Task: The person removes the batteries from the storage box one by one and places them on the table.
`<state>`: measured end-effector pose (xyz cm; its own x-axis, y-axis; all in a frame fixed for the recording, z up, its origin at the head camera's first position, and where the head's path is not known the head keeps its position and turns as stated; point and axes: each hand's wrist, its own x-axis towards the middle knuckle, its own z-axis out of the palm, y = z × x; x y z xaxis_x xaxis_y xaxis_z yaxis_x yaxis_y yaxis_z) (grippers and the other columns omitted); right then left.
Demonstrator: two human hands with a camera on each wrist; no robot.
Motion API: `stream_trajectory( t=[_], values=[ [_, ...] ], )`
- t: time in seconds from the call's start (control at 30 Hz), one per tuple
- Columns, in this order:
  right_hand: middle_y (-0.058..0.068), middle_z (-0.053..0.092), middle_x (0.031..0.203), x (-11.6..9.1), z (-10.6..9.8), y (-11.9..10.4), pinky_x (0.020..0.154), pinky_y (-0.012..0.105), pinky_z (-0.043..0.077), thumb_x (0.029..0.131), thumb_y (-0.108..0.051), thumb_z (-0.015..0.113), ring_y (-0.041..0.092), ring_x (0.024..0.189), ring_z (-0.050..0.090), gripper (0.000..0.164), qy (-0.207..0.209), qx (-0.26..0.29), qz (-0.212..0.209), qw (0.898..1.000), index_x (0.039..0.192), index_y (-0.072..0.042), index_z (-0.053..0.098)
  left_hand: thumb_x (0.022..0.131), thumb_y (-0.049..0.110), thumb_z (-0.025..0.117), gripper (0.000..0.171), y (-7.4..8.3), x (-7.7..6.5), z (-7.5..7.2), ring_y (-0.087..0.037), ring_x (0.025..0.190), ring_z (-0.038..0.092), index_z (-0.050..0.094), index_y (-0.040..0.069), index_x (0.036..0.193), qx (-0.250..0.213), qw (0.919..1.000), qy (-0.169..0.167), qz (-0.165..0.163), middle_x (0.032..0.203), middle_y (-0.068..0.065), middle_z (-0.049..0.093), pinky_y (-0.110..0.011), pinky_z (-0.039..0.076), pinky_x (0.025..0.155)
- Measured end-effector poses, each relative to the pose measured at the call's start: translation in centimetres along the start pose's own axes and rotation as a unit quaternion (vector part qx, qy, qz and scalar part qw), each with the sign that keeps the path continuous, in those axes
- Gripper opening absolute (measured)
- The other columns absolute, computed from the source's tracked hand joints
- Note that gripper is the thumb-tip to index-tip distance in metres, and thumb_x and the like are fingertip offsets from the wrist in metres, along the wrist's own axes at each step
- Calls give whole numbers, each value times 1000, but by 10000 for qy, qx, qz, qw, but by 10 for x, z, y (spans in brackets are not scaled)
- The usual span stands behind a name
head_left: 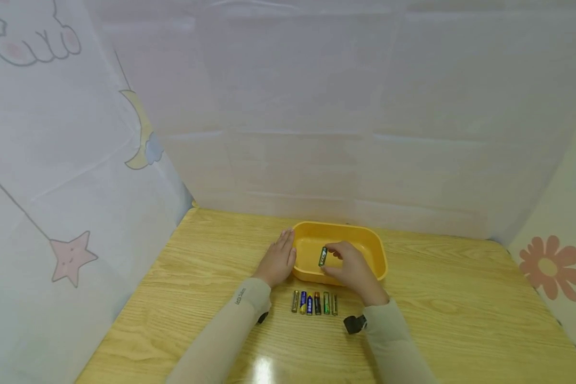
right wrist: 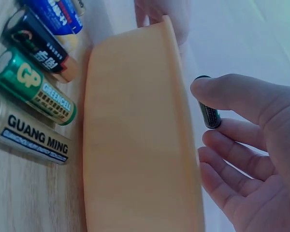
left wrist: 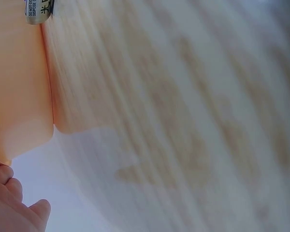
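Between thumb and fingertips, my right hand (head_left: 354,269) pinches a dark green battery (head_left: 322,256) above the yellow plastic basin (head_left: 312,275). The right wrist view shows this battery near the basin's rim, partly covered by the thumb. My left hand (head_left: 276,261) rests against the basin's left side with its fingers extended. In front of the basin several batteries lie in a row, among them a black-and-copper battery (right wrist: 38,43), a green GP battery (right wrist: 35,86) and a gold Guang Ming battery (right wrist: 31,129). Two blue-wrapped batteries and a gold battery (head_left: 295,301) make up the row's left part.
A wood-grain table (head_left: 461,298) carries everything. Its back edge meets a pale hanging cloth (head_left: 293,106), and printed cloths stand at both sides. A black strapped device (head_left: 354,324) is at my right wrist.
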<state>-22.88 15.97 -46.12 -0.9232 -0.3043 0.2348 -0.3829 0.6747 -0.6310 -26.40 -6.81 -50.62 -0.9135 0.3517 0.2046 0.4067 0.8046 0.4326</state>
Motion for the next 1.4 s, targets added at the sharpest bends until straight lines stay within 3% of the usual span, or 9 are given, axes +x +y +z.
stream_trajectory(
  t=[0.23, 0.67, 1.03, 1.4],
  values=[
    [20, 64, 120, -14, -10, -4, 93, 54, 54, 84, -12, 83, 40, 107, 62, 51, 169, 84, -106, 9998, 130, 3, 64, 112, 31, 24, 58, 0, 0, 3, -28, 155, 15, 16, 2, 162, -212, 9998, -28, -4, 167, -15, 19, -54, 23, 122],
    [16, 65, 119, -37, -25, -5, 94, 52, 54, 83, -5, 83, 35, 106, 61, 49, 367, 110, -232, 9990, 129, 3, 65, 111, 31, 26, 59, -3, 1, 6, -28, 155, 15, 16, 2, 162, -414, 9991, 63, 31, 167, -16, 19, -55, 23, 122],
    [12, 64, 123, -60, -24, -3, 94, 52, 54, 83, -8, 84, 31, 109, 62, 51, 273, 209, -50, 9994, 130, -3, 65, 112, 30, 26, 58, -5, 1, 8, -27, 155, 15, 16, 3, 162, -414, 9991, 103, 5, 167, -15, 20, -55, 23, 121],
    [13, 65, 118, -70, -28, -3, 94, 52, 55, 81, -7, 85, 33, 108, 63, 48, 72, 322, 134, 9994, 125, -1, 66, 111, 30, 26, 59, -3, 1, 6, -29, 155, 15, 17, 1, 161, -452, 9989, 94, 46, 167, -16, 19, -55, 23, 122]
  ],
)
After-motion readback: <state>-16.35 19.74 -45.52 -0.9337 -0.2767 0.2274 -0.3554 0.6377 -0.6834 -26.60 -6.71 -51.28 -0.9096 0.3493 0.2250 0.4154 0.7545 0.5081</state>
